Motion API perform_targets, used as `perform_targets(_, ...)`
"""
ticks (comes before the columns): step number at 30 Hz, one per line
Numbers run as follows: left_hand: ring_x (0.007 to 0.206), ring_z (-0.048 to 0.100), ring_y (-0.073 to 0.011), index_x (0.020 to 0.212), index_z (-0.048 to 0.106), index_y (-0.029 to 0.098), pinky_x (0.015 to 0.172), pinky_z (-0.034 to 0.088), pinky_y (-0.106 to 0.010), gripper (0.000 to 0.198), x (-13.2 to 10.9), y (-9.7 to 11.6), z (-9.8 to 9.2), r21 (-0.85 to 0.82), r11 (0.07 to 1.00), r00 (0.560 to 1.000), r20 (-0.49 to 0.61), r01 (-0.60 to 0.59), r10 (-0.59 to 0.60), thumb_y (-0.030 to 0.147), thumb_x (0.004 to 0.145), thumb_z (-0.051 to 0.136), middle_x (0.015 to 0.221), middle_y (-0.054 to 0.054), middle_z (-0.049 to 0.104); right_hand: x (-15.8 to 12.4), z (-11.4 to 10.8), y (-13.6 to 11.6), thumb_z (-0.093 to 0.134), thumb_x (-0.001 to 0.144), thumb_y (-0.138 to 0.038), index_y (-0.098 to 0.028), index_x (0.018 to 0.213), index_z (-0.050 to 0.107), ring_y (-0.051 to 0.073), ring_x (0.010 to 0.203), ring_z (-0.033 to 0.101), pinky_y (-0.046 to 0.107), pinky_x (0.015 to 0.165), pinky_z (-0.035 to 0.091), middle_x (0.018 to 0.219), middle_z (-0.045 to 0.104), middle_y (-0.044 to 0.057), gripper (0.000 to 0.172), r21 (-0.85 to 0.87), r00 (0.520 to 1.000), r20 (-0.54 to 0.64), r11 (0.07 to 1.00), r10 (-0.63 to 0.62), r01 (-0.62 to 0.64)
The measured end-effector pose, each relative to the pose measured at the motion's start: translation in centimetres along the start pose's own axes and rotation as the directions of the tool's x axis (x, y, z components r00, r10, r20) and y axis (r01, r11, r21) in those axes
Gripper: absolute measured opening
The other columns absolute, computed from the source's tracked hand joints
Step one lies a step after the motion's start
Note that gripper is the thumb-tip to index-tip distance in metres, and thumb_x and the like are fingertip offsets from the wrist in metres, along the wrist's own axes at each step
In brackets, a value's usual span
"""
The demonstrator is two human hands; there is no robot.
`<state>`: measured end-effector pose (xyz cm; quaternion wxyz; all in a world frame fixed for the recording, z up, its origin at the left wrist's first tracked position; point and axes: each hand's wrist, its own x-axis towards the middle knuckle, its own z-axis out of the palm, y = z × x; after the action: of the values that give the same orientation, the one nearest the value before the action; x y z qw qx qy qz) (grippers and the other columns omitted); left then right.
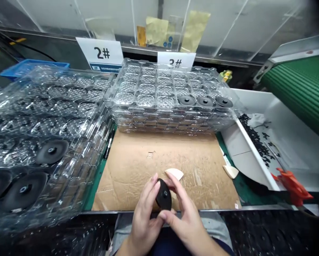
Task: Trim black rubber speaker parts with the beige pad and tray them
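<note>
Between my two hands, near the front edge of the cardboard, is a black rounded disc-like part (pixel 164 195) with a small raised hub, tilted up on its side. My left hand (pixel 146 209) closes on its left edge with fingers and thumb. On the other side my right hand (pixel 184 213) grips it, thumb at the lower edge and fingers along the far right. Just beyond the fingertips lies a pale, wedge-shaped piece (pixel 174 173) on the cardboard sheet (pixel 133 160).
Stacked clear trays (pixel 162 110) stand at the back, three black parts in the top one. More clear trays (pixel 92 142) fill the left. At right are a white bin (pixel 255 156) of small black pieces, orange-handled pliers (pixel 294 186) and a green ribbed belt (pixel 303 85).
</note>
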<state>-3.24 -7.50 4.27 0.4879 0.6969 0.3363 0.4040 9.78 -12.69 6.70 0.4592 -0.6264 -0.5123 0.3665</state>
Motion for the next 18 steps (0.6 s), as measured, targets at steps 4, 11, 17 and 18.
perform_targets(4,0.129,0.036,-0.0234,0.127,0.04,0.044,0.103,0.036,-0.035,0.073,-0.4,0.6,0.3,-0.227,0.963,0.971,-0.152,0.145,-0.182,0.005,0.07,0.064,0.14,0.004,0.039,0.3,0.8,-1.0,0.054,0.083,-0.044,-0.023,0.14,0.017,0.025,0.122,0.043,0.039,0.098,0.042,0.134,0.042,0.011,0.071,-0.102,0.998,0.036,0.993,-0.054,0.057)
perform_targets(11,0.123,0.044,-0.0157,0.127,0.038,0.041,0.099,0.039,-0.022,0.064,0.6,1.7,0.3,-0.606,0.678,0.831,-0.048,0.417,-0.554,0.016,0.075,0.064,0.132,0.002,0.051,1.0,-0.1,-1.6,0.052,0.082,-0.027,-0.012,0.139,0.021,0.031,0.128,0.031,0.059,0.103,0.023,0.128,0.05,0.013,0.066,-0.347,0.853,0.176,0.78,-0.492,0.521)
perform_targets(17,0.122,0.045,-0.0202,0.12,0.046,0.032,0.098,0.04,-0.025,0.064,1.1,0.7,-0.1,-0.668,0.633,0.853,0.006,0.391,-0.521,0.02,0.064,0.074,0.13,-0.004,0.054,-0.8,-3.5,0.2,0.044,0.078,0.0,-0.022,0.125,0.044,0.025,0.11,0.052,0.051,0.094,0.038,0.099,0.065,0.004,0.052,-0.342,0.908,-0.068,0.865,-0.413,0.368)
perform_targets(18,0.122,0.045,-0.0218,0.119,0.048,0.03,0.098,0.04,-0.026,0.065,1.2,0.6,-0.2,-0.689,0.6,0.848,0.039,0.406,-0.529,0.023,0.062,0.076,0.13,-0.005,0.054,-1.3,-4.7,0.7,0.045,0.079,-0.001,-0.022,0.122,0.047,0.026,0.109,0.052,0.05,0.092,0.04,0.103,0.063,0.006,0.048,-0.366,0.914,-0.146,0.879,-0.378,0.305)
